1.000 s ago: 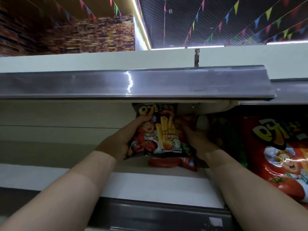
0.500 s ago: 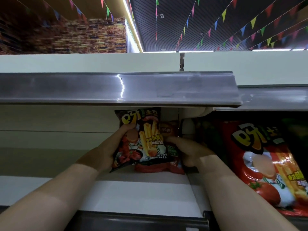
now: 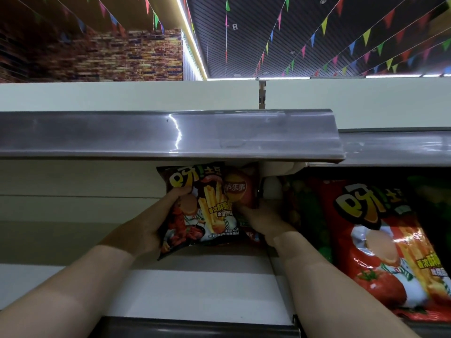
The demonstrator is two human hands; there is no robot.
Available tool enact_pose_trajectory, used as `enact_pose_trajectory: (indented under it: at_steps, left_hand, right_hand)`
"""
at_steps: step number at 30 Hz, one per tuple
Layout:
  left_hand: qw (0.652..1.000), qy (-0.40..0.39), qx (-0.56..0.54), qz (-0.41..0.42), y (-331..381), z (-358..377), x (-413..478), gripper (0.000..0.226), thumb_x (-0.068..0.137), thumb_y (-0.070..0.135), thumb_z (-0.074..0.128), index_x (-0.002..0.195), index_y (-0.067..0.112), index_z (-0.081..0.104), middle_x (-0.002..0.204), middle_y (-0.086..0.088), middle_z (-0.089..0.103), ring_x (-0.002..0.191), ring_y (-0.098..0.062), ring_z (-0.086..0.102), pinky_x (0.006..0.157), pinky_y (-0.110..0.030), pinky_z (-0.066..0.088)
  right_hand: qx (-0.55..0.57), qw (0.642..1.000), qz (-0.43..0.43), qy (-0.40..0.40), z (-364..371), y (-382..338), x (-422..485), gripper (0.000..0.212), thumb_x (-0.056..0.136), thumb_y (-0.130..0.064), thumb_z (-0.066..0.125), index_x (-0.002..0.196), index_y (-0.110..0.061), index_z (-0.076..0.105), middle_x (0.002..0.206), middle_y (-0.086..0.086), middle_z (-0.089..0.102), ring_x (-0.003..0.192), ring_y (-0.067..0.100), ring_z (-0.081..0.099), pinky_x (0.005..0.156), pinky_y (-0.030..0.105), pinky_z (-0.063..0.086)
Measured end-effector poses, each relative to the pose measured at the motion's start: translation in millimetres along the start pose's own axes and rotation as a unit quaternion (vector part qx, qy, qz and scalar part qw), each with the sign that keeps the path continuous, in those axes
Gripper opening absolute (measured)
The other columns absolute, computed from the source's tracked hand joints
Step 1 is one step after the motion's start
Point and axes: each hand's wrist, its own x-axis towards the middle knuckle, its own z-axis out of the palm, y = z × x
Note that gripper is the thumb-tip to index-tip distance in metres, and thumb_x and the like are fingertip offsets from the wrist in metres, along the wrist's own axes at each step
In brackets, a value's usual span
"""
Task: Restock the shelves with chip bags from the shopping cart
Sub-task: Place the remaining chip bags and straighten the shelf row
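We reach under the long grey metal price rail (image 3: pixel 170 135) onto the white shelf board (image 3: pixel 195 289) below it. On the right section of the shelf leans a large red foil chip bag with a tomato picture (image 3: pixel 380 252). At the middle, upright on the shelf, is the dark foil chip bag printed with fries (image 3: pixel 207 211), and a smaller red round-logo chip bag (image 3: pixel 240 189) stands just behind it, touching. Our left hand (image 3: pixel 148 228) clamps the dark bag's left edge, thumb on its front. Our right hand (image 3: pixel 263 218) curls round the smaller red bag's base.
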Motion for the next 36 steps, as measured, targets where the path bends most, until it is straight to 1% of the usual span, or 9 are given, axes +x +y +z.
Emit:
enact_pose_trajectory:
  at_steps: [8, 13, 17, 20, 24, 27, 30, 33, 36]
  left_hand:
    - [1.0, 0.002, -0.016, 0.02, -1.4, 2.2, 2.5, 0.044, 0.085, 0.042, 0.061, 0.118, 0.013, 0.066, 0.11, -0.015, 0.071, 0.097, -0.033, 0.07, 0.091, -0.043, 0.052]
    - [1.0, -0.012, 0.001, 0.028, -1.4, 2.2, 2.1, 0.043, 0.087, 0.042, 0.058, 0.119, 0.014, 0.065, 0.111, -0.013, 0.071, 0.097, -0.03, 0.07, 0.084, -0.04, 0.057]
    - [1.0, -0.01, -0.003, 0.025, -1.1, 1.3, 2.3, 0.044, 0.082, 0.042, 0.061, 0.116, 0.014, 0.066, 0.11, -0.012, 0.072, 0.094, -0.028, 0.071, 0.075, -0.038, 0.06]
    - [0.999, -0.008, 0.007, 0.035, 2.4, -1.9, 0.2, 0.046, 0.08, 0.041, 0.063, 0.117, 0.014, 0.066, 0.111, -0.011, 0.072, 0.096, -0.028, 0.071, 0.08, -0.038, 0.058]
    - [0.999, 0.012, 0.022, 0.038, 8.0, -9.2, -9.4, 0.042, 0.084, 0.037, 0.064, 0.117, 0.012, 0.067, 0.111, -0.013, 0.072, 0.103, -0.03, 0.068, 0.093, -0.041, 0.051]
    - [0.999, 0.01, 0.04, 0.026, 9.3, -11.8, -16.8, 0.041, 0.084, 0.037, 0.065, 0.116, 0.012, 0.067, 0.112, -0.012, 0.071, 0.106, -0.03, 0.067, 0.098, -0.043, 0.048]
    - [0.998, -0.012, 0.061, 0.023, 4.7, -3.1, -19.9, 0.038, 0.081, 0.035, 0.068, 0.112, 0.014, 0.07, 0.113, -0.011, 0.071, 0.11, -0.029, 0.065, 0.104, -0.045, 0.044]
    - [0.998, -0.049, 0.039, 0.014, 1.6, 19.7, -19.1, 0.039, 0.078, 0.033, 0.069, 0.11, 0.012, 0.071, 0.114, -0.012, 0.071, 0.112, -0.03, 0.064, 0.105, -0.046, 0.043]
    - [0.997, -0.055, 0.03, 0.036, 3.0, 40.4, -11.0, 0.019, 0.086, 0.026, 0.064, 0.092, 0.01, 0.074, 0.101, -0.011, 0.073, 0.099, -0.029, 0.066, 0.097, -0.04, 0.049]
  right_hand:
    - [-0.192, 0.975, 0.05, -0.1, -16.2, -18.9, -20.4, 0.009, 0.093, -0.014, 0.06, 0.085, -0.016, 0.06, 0.073, 0.006, 0.062, 0.053, 0.01, 0.051, 0.047, 0.019, 0.038]
    - [-0.236, 0.961, 0.099, -0.107, -18.1, -19.1, -19.1, 0.013, 0.085, 0.003, 0.058, 0.083, -0.01, 0.056, 0.076, 0.008, 0.056, 0.062, 0.017, 0.05, 0.056, 0.024, 0.041]
    - [-0.318, 0.939, 0.09, -0.091, -14.3, -12.0, -13.5, 0.056, 0.08, 0.0, 0.062, 0.133, -0.01, 0.046, 0.112, 0.013, 0.063, 0.098, 0.027, 0.062, 0.08, 0.034, 0.053]
    - [-0.33, 0.937, 0.081, -0.082, -10.6, -11.8, -15.8, 0.056, 0.081, 0.001, 0.058, 0.134, -0.013, 0.046, 0.119, 0.012, 0.059, 0.107, 0.028, 0.058, 0.089, 0.036, 0.052]
    - [-0.294, 0.948, 0.099, -0.069, -13.9, -28.4, -35.6, 0.016, 0.086, 0.005, 0.055, 0.084, -0.011, 0.056, 0.077, 0.002, 0.054, 0.065, 0.01, 0.05, 0.046, 0.014, 0.042]
    - [-0.225, 0.973, 0.059, -0.01, -24.6, -32.8, -44.2, 0.025, 0.094, -0.006, 0.053, 0.118, -0.008, 0.058, 0.084, 0.0, 0.055, 0.065, 0.006, 0.048, 0.051, 0.017, 0.041]
    - [-0.093, 0.994, 0.052, 0.017, -24.5, -34.8, -59.6, 0.02, 0.094, -0.029, 0.059, 0.106, -0.013, 0.064, 0.091, 0.005, 0.064, 0.071, 0.013, 0.059, 0.064, 0.023, 0.051]
    - [0.021, 0.996, 0.087, -0.015, -18.3, -36.4, -69.5, 0.07, 0.066, -0.071, 0.065, 0.116, -0.022, 0.065, 0.112, 0.006, 0.07, 0.099, 0.024, 0.068, 0.094, 0.039, 0.053]
    - [0.076, 0.996, 0.054, 0.011, -13.0, -45.6, -68.3, 0.047, 0.088, -0.063, 0.053, 0.111, -0.023, 0.063, 0.103, 0.001, 0.069, 0.09, 0.017, 0.067, 0.083, 0.028, 0.053]
